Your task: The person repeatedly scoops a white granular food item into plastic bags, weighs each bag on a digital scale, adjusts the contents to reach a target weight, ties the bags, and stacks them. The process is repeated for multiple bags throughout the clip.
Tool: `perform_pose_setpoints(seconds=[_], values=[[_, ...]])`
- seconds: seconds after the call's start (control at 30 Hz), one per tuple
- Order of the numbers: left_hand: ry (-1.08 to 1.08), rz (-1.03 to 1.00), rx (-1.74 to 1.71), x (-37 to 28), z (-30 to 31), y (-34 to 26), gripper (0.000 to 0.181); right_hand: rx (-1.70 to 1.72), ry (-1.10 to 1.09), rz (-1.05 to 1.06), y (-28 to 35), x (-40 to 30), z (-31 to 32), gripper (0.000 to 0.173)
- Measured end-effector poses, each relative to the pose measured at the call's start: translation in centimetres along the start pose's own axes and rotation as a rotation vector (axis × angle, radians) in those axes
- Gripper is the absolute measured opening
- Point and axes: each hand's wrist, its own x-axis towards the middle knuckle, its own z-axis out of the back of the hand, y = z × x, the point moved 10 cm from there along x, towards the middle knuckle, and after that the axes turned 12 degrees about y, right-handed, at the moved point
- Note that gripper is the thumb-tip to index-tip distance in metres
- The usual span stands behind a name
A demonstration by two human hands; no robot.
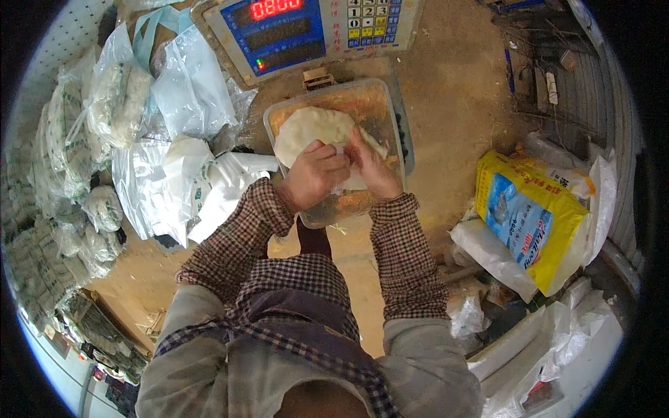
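A clear plastic tub stands on a scale platform in front of me. Inside it lies a pale, lumpy, rounded mass, seemingly in a thin bag; its exact kind is not clear. Over the tub my left hand is curled with its knuckles up. My right hand faces it, fingers bent inward. Thin whitish plastic film shows between and below the hands, pinched at the fingers. Fingertips are partly hidden.
The scale's display panel rises behind the tub, lit with red digits. Filled clear bags are piled on the left, beside white plastic bags. A yellow and blue printed sack lies at right, near corrugated metal sheeting.
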Motion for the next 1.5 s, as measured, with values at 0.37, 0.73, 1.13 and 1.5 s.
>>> perform_pose_setpoints(seconds=[0.37,0.73,1.13,1.5], values=[[-0.077,0.347,0.192,-2.5,-0.1,2.8,0.009,0.954,-0.194,0.193,-3.8,-0.6,1.8,0.019],[0.013,0.652,0.062,-9.9,-2.8,8.6,0.016,0.977,-0.164,0.244,-5.7,1.8,5.5,0.019],[0.046,0.472,0.406,-2.0,-5.1,10.4,0.048,-0.978,-0.731,0.320,-1.7,-0.2,1.8,0.024],[0.108,0.570,0.428,-1.9,-6.4,11.2,0.050,-1.294,-0.705,0.203,-2.4,1.4,0.5,0.032]])
